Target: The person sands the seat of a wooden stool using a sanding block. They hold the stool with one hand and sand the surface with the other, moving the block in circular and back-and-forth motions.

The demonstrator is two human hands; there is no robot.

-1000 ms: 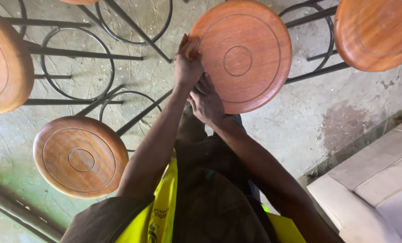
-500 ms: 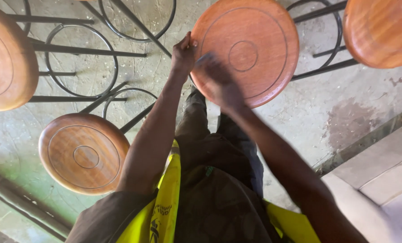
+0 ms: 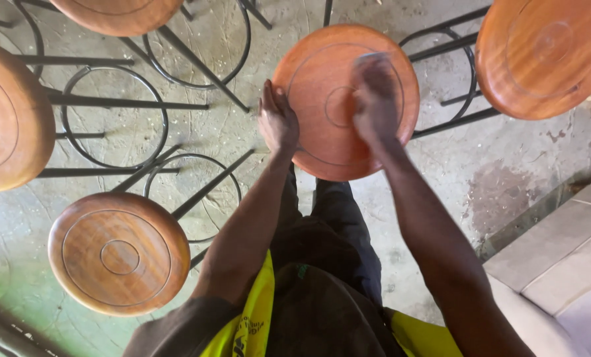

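Nearest the camera are the person's dark trousers and a yellow-green vest (image 3: 255,324), with both bare forearms reaching forward over them. The left hand (image 3: 277,122) is loosely curled around the left edge of a round wooden stool seat (image 3: 322,132), fingers on the rim and thumb side toward the camera, gripping it. The right hand (image 3: 375,92) lies flat on top of the same seat, right of its centre ring; it is blurred, and something pale shows at its fingertips, though whether the hand holds it cannot be told. That seat stands straight ahead of the person's legs, a reddish-brown disc with turned grooves, just above the knees in the view. To the lower left stands a second stool (image 3: 119,252) with the same grooved top, well apart from the hands. At the lower right a pale tiled step (image 3: 560,264) rises from the rough concrete floor (image 3: 494,178), which is stained and scuffed. Further off — left, top and upper right — more stools of the same kind show: one seat at the left edge (image 3: 11,116), one at the top (image 3: 117,13), one at the upper right (image 3: 547,53). Between them run black metal legs and ring-shaped footrests (image 3: 113,119).
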